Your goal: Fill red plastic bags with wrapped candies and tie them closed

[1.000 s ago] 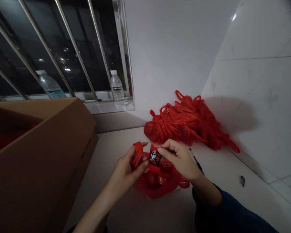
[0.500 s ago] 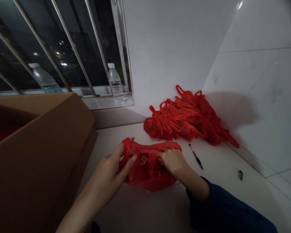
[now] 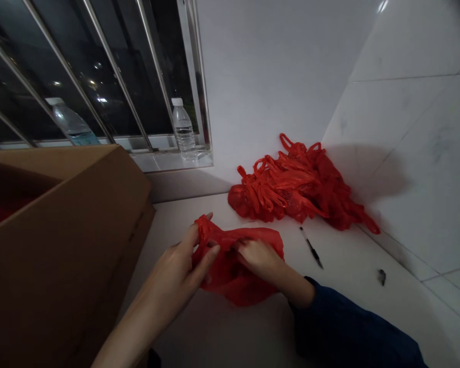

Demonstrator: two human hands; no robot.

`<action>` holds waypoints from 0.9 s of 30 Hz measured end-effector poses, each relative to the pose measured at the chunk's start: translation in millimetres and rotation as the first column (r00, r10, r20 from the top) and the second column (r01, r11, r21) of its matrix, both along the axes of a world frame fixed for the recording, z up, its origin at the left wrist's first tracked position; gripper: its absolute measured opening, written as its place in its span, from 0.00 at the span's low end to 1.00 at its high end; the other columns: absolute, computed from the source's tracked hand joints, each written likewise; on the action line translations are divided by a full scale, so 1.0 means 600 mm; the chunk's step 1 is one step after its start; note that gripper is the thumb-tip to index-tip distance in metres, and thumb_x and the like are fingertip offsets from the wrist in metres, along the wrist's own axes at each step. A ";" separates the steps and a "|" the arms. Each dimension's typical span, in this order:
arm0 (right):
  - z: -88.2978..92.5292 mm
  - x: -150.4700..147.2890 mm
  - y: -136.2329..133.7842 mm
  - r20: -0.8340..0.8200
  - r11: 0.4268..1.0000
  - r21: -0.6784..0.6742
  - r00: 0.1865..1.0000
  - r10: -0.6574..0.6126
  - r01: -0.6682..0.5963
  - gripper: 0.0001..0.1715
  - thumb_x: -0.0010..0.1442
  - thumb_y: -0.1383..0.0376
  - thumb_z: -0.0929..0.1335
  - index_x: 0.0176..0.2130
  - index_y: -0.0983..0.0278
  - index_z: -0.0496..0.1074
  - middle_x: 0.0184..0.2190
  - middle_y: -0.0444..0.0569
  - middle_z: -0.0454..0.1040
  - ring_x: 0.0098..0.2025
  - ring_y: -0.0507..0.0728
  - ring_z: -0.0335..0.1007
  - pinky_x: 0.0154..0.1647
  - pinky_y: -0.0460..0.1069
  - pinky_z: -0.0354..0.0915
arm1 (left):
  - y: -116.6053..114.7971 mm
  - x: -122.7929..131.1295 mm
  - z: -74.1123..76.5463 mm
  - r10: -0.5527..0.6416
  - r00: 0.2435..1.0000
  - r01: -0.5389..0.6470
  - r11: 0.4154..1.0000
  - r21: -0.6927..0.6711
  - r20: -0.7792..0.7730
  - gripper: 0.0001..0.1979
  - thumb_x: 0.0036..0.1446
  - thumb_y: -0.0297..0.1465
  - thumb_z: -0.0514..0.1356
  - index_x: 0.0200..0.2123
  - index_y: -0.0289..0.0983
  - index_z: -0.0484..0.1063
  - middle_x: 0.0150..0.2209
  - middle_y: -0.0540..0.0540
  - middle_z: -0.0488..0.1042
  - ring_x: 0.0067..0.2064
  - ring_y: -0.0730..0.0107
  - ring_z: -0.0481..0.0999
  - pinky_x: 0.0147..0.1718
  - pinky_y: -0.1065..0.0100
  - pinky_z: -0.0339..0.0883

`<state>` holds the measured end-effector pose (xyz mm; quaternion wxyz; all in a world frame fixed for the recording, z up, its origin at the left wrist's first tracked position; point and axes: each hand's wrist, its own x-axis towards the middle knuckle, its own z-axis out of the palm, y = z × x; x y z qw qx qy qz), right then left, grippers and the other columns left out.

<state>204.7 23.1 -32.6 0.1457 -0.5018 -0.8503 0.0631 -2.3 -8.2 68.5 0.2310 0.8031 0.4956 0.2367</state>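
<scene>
A thin red plastic bag [image 3: 253,291] lies on the white tabletop in front of me. My left hand [image 3: 180,258] has its fingers hooked through the bag's bunched handles [image 3: 203,230], with the thumb on the near side. Over the middle of the bag is my right hand [image 3: 258,258], its fingers curled down into the red plastic. Those fingertips are shaded and partly hidden, so what they grip cannot be made out.
Against the wall lies a heap of red plastic bags [image 3: 295,179]. A pen [image 3: 312,249] and a small dark object [image 3: 381,277] are on the tabletop [image 3: 352,276] to the right. A large cardboard box [image 3: 69,230] stands at left. Bottles [image 3: 184,132] [image 3: 73,125] stand by the barred window.
My right hand has moved left across the bag, nearer my left hand. The dark printed items that showed through the plastic are now covered. My left hand keeps its hold on the handles.
</scene>
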 end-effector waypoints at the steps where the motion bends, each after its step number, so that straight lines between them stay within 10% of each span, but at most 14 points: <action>1: 0.017 0.012 -0.004 -0.018 1.000 -0.012 1.000 -0.003 0.003 0.12 0.63 0.70 0.64 0.45 0.65 0.75 0.41 0.53 0.79 0.41 0.59 0.76 0.41 0.49 0.67 | 0.001 0.000 0.000 0.015 1.000 -0.015 1.000 0.006 -0.005 0.17 0.65 0.43 0.51 0.51 0.38 0.63 0.33 0.50 0.77 0.27 0.70 0.76 0.26 0.73 0.65; 7: 0.109 0.085 -0.046 -0.551 0.987 0.041 0.821 0.150 -0.153 0.15 0.62 0.73 0.65 0.44 0.60 0.76 0.46 0.46 0.79 0.48 0.54 0.75 0.49 0.48 0.67 | 0.003 0.011 -0.004 0.014 1.000 -0.014 1.000 -0.014 0.005 0.18 0.65 0.43 0.51 0.52 0.38 0.64 0.37 0.48 0.78 0.33 0.67 0.78 0.32 0.71 0.68; 13: 0.118 0.081 -0.059 -0.736 0.962 0.135 0.626 0.259 -0.239 0.13 0.58 0.76 0.66 0.37 0.61 0.76 0.48 0.48 0.78 0.51 0.55 0.74 0.55 0.51 0.68 | 0.012 0.035 -0.015 -0.106 0.950 0.139 0.986 -0.095 0.295 0.26 0.64 0.41 0.55 0.63 0.39 0.57 0.40 0.47 0.78 0.42 0.65 0.78 0.42 0.68 0.71; 20: 0.110 0.059 -0.057 -0.872 0.970 -0.160 0.487 -0.051 -0.185 0.15 0.69 0.65 0.60 0.54 0.59 0.67 0.50 0.50 0.75 0.48 0.53 0.74 0.44 0.49 0.73 | 0.018 0.037 -0.020 -0.015 0.903 0.072 0.990 -0.118 0.430 0.29 0.62 0.38 0.58 0.64 0.37 0.56 0.43 0.44 0.76 0.42 0.64 0.76 0.42 0.65 0.71; 27: 0.100 0.045 -0.053 -0.891 0.869 -0.328 0.428 -0.154 -0.370 0.15 0.65 0.58 0.66 0.49 0.63 0.71 0.44 0.50 0.76 0.44 0.54 0.75 0.45 0.50 0.73 | 0.015 0.042 -0.016 -0.042 0.902 0.101 0.988 -0.114 0.430 0.28 0.62 0.37 0.58 0.63 0.39 0.57 0.38 0.47 0.77 0.39 0.67 0.76 0.40 0.67 0.71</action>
